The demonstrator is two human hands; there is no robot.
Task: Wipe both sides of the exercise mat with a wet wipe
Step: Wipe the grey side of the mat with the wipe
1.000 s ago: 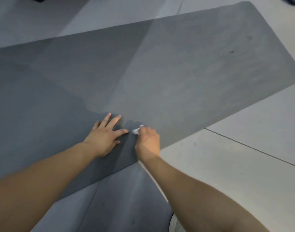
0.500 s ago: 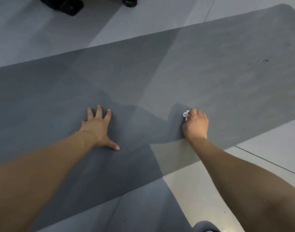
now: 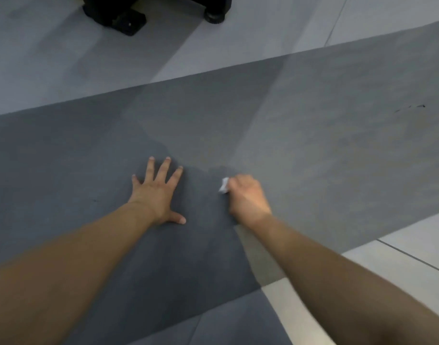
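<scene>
1. Flat grey foam exercise mat (image 3: 313,135) spans the pale tiled floor (image 3: 51,58), running 8 to 2 o'clock.
2. Left hand (image 3: 156,192): fingers spread wide, palm pressed on mat.
3. Right hand (image 3: 247,197), at 3 o'clock of left: curled round crumpled white wet wipe (image 3: 224,185), on mat.

Left hand (image 3: 155,195) flat on grey mat (image 3: 325,145); right hand (image 3: 247,199) grips white wipe (image 3: 224,185).

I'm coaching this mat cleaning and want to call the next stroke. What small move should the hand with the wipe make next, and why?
Probably sweep the right hand, with the wet wipe in its grip, rightward along the exercise mat. The left hand lies flat with fingers spread, pinning the mat, and small dark marks show farther right.
</scene>
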